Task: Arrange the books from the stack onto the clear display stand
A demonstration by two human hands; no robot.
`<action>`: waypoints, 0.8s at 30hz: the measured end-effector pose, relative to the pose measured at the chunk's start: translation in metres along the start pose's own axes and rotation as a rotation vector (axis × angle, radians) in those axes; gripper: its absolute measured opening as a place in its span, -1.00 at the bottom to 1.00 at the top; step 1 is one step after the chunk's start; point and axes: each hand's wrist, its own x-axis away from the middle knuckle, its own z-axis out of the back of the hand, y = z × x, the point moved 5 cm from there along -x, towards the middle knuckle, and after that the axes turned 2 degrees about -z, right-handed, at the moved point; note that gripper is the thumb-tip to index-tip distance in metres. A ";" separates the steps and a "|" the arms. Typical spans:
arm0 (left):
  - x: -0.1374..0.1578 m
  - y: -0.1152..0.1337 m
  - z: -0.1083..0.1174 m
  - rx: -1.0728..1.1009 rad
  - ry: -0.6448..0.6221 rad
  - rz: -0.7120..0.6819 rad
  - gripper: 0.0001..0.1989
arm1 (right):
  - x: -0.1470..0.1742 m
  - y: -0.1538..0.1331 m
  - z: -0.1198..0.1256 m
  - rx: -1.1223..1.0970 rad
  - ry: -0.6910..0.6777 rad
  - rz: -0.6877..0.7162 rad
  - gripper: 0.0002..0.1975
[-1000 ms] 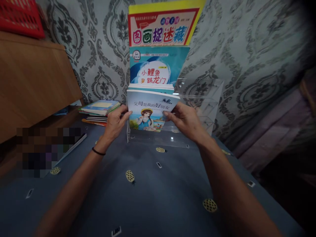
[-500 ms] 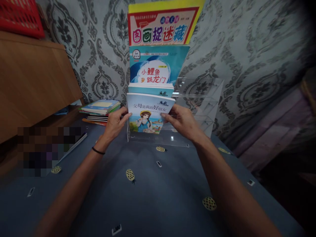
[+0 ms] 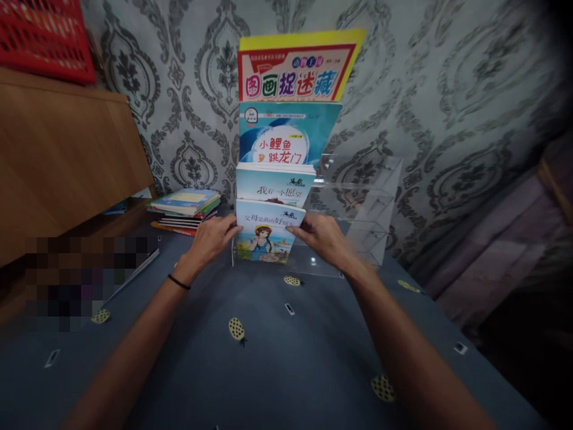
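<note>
A blue picture book (image 3: 264, 233) with a girl in a yellow hat on its cover stands in the front tier of a clear acrylic rack (image 3: 367, 209). My left hand (image 3: 212, 236) pinches its left edge, and my right hand (image 3: 324, 236) pinches the right edge between thumb and fingers. Behind it rises a pale blue book (image 3: 273, 186). Higher up is a teal book (image 3: 286, 128) with red characters on a white circle. At the back stands a tall red and yellow book (image 3: 295, 74).
To the left lies a stack of books (image 3: 183, 206) beside a wooden cabinet (image 3: 67, 161). A red basket (image 3: 45, 42) sits on the cabinet. Patterned wallpaper is behind the rack. A blue cloth with pineapple prints (image 3: 268, 358) covers the table.
Both hands have lowered the front book into the rack's front tier, uncovering the title of the pale blue book behind. The camera view has also tipped slightly upward.
</note>
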 end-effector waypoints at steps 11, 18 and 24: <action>0.001 0.004 0.003 -0.015 -0.026 0.008 -0.85 | 0.002 0.010 -0.008 0.091 -0.115 -0.118 -0.69; 0.002 0.002 0.001 -0.054 -0.003 -0.016 -0.81 | 0.005 0.005 -0.004 0.107 -0.190 -0.185 -0.68; 0.002 0.001 0.002 -0.017 -0.010 -0.010 -0.80 | 0.005 0.003 -0.004 0.079 -0.189 -0.140 -0.62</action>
